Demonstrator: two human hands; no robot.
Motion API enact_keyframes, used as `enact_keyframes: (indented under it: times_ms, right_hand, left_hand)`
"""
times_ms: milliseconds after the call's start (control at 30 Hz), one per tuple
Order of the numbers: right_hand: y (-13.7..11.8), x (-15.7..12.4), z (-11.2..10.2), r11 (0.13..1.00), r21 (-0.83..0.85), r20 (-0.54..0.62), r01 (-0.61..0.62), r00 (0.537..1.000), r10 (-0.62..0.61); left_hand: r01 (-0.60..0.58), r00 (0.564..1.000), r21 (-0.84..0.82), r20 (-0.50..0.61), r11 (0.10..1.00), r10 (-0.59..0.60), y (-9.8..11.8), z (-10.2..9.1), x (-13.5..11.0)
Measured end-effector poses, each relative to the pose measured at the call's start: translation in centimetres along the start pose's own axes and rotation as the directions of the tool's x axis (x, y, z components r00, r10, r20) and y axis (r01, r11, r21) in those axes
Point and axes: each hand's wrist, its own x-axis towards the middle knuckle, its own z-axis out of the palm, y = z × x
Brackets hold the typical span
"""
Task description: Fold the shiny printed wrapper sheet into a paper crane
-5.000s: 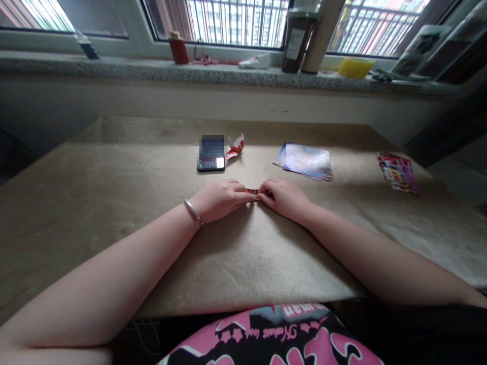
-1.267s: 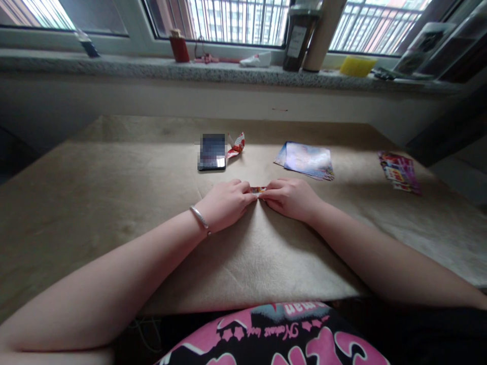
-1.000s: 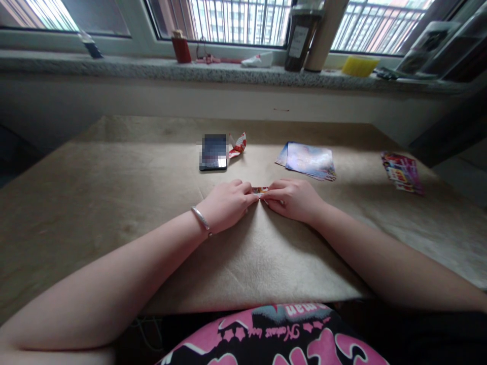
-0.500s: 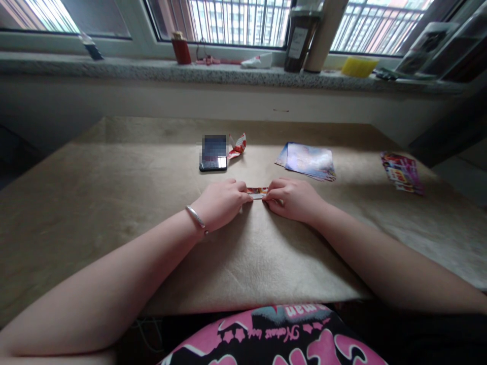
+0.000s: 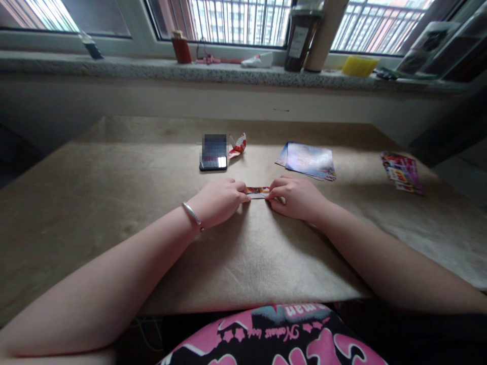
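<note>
Between my two hands a narrow folded strip of printed paper [image 5: 258,192] lies low over the table, red and orange along its far side and pale along its near edge. My left hand [image 5: 223,201], with a silver bangle at the wrist, pinches the strip's left end. Its right end is pinched by the fingers of my right hand [image 5: 294,197]. Both ends of the paper are hidden under the fingers. Beyond my left hand, a red and white folded paper piece [image 5: 238,146] stands beside a dark phone [image 5: 213,154].
A fanned stack of bluish printed sheets [image 5: 310,160] lies past my right hand on the beige table [image 5: 125,162]. Farther right are several red and purple cards [image 5: 402,172]. A red bottle [image 5: 181,48], a dark jar [image 5: 299,40] and a yellow item [image 5: 359,66] stand on the windowsill.
My hands have moved slightly apart along the paper strip, so a little more of it shows between them. Both still pinch its ends.
</note>
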Motion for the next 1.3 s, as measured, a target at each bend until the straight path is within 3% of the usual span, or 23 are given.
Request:
enact_keyframes:
  times_ms: [400, 667, 900, 1133, 1300]
  right_hand:
    - [0.1, -0.2, -0.4, 0.998, -0.053, 0.055, -0.020, 0.998, 0.023]
    - [-0.3, -0.2, -0.7, 0.995, -0.095, 0.081, -0.010, 0.997, 0.018]
    - [-0.2, -0.2, -0.4, 0.994, -0.110, 0.040, 0.017, 0.999, -0.013]
    - [-0.5, -0.2, 0.5, 0.990, -0.141, -0.054, 0.002, 0.999, -0.010]
    - [-0.5, 0.0, 1.1, 0.995, -0.102, -0.064, 0.005, 0.998, -0.012]
  left_hand:
    - [-0.079, 0.997, 0.025, -0.011, 0.997, 0.079, -0.5, 0.1, 0.0]
    - [-0.112, 0.991, -0.022, -0.081, 0.993, 0.110, -0.7, 0.5, 0.2]
    - [-0.098, 0.994, -0.052, -0.062, 0.994, 0.095, -0.6, 0.6, 0.2]
    - [-0.112, 0.986, -0.139, -0.142, 0.984, 0.092, -0.6, 1.1, 0.2]
    - [-0.092, 0.988, -0.146, -0.140, 0.985, 0.071, -0.4, 1.4, 0.5]
